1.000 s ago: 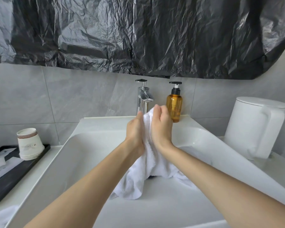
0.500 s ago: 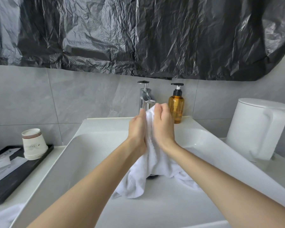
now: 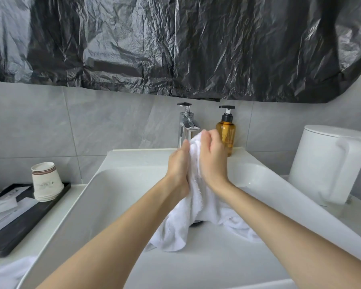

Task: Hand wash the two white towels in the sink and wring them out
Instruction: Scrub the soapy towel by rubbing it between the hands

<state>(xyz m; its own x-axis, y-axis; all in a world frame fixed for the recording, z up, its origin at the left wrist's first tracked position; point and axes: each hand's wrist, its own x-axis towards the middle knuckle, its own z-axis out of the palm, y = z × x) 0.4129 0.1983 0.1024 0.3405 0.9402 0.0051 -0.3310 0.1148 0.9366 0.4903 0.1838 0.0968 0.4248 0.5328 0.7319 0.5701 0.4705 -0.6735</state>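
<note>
A white towel (image 3: 188, 217) hangs bunched between my two hands over the white sink (image 3: 121, 184), its lower folds lying on the basin floor. My left hand (image 3: 178, 165) grips the towel from the left, and my right hand (image 3: 212, 157) grips it from the right, slightly higher, fingers curled over its top. The hands face each other with the cloth squeezed between them, just in front of the chrome faucet (image 3: 186, 124). A second white towel (image 3: 6, 272) lies on the counter at the bottom left corner.
An amber pump soap bottle (image 3: 226, 130) stands right of the faucet. A white kettle (image 3: 329, 163) sits on the right counter. On the left, a black tray (image 3: 19, 224) holds stacked paper cups (image 3: 46, 181) and packets. Black plastic sheet (image 3: 175, 44) covers the wall above.
My hands have kept the towel between them and rubbed it, the right hand sliding slightly up relative to the left. The view has shifted a little.
</note>
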